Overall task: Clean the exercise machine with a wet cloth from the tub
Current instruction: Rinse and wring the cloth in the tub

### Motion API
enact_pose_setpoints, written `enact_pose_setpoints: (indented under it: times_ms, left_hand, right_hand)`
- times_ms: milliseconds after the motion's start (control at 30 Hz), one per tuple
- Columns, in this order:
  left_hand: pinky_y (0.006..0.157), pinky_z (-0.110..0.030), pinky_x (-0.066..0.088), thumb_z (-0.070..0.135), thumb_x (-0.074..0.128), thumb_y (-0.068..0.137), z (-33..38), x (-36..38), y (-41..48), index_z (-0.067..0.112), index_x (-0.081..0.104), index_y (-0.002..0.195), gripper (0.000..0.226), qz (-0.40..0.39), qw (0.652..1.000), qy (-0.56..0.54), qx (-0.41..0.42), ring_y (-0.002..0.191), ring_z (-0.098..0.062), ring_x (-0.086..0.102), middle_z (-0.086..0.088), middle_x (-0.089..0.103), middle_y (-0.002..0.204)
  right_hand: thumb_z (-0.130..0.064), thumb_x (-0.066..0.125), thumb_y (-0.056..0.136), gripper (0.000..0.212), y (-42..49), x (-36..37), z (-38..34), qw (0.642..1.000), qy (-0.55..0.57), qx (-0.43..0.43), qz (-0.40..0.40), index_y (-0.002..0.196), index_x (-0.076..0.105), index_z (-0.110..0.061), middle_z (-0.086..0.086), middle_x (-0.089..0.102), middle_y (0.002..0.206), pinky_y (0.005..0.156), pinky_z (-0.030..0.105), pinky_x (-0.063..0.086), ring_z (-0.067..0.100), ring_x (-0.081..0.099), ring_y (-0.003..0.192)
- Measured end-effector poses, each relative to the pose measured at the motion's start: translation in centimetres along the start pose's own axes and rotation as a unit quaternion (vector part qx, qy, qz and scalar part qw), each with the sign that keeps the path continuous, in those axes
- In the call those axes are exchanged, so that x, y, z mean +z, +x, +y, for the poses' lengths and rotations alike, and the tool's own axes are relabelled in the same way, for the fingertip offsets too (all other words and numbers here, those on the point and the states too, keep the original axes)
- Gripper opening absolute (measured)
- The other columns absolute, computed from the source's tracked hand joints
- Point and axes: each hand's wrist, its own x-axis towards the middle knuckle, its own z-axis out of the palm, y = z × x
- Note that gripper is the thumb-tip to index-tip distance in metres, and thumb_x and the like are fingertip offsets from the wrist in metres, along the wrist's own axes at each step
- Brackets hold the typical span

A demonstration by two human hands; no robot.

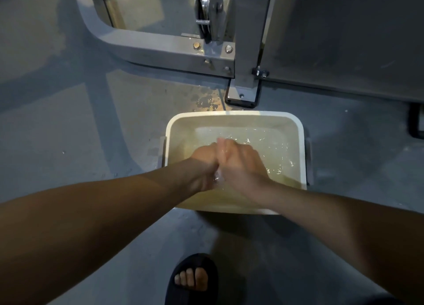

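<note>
A white rectangular tub point(231, 115) of water stands on the floor in front of the grey exercise machine frame point(160, 46). Both my hands are down in the tub, pressed against each other over the water. My left hand point(202, 161) is curled like a fist. Against it lies my right hand point(243, 160), its fingers wrapped round. A pale strip of wet cloth point(220, 144) shows between them at the top; the rest of it is hidden inside my hands.
Spilled water point(206, 101) lies on the grey floor by the machine's foot plate point(242, 97). A pulley with cable point(204, 8) sits in the upright above. My foot in a black slide sandal point(191, 279) is near the bottom edge.
</note>
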Motion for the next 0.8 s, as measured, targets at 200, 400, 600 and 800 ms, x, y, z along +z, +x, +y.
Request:
enact_pose_setpoints:
  times_ms: [200,400,600,800]
  left_hand:
    - [0.087,-0.039,0.051,0.023,0.046,0.105,0.2,-1.2,2.3,0.015,0.053,0.117,0.016,0.113,0.899,0.380,0.185,0.100,-0.025,0.060,-0.006,0.059,0.112]
    - [0.109,-0.042,0.032,0.031,0.066,0.090,-1.5,-2.6,1.7,0.029,0.038,0.147,0.064,0.056,0.697,0.642,0.315,0.132,-0.026,0.030,-0.001,0.028,0.149]
    - [0.081,-0.044,0.060,0.009,0.062,0.099,-0.1,-3.1,1.5,0.012,0.063,0.109,0.011,-0.042,0.917,0.252,0.306,0.085,-0.033,0.072,-0.018,0.073,0.093]
    - [0.098,-0.048,0.050,0.027,0.069,0.086,-0.8,-2.7,1.9,0.020,0.055,0.105,0.025,-0.070,0.974,0.085,0.200,0.100,-0.028,0.067,-0.006,0.072,0.094]
  right_hand:
    - [-0.046,0.033,0.108,0.039,2.1,-1.5,3.3,0.989,0.031,0.135,0.053,0.120,0.048,-0.012,0.011,0.063,0.114,0.076,0.037,0.040,0.033,0.059,0.097]
    - [-0.022,0.047,0.105,0.029,1.7,-1.9,2.7,0.975,0.170,0.049,-0.131,0.077,0.054,-0.024,-0.008,0.053,0.065,0.054,0.022,0.040,0.009,0.052,0.057]
    - [-0.021,0.044,0.095,0.022,2.3,-3.1,2.8,0.928,0.318,0.177,-0.079,0.080,0.060,-0.020,0.000,0.044,0.067,0.052,0.028,0.033,0.017,0.038,0.058]
    - [-0.023,0.040,0.096,0.033,1.9,-3.5,2.6,0.819,0.456,0.264,-0.228,0.098,0.070,-0.009,0.014,0.065,0.083,0.060,0.032,0.044,0.020,0.054,0.064]
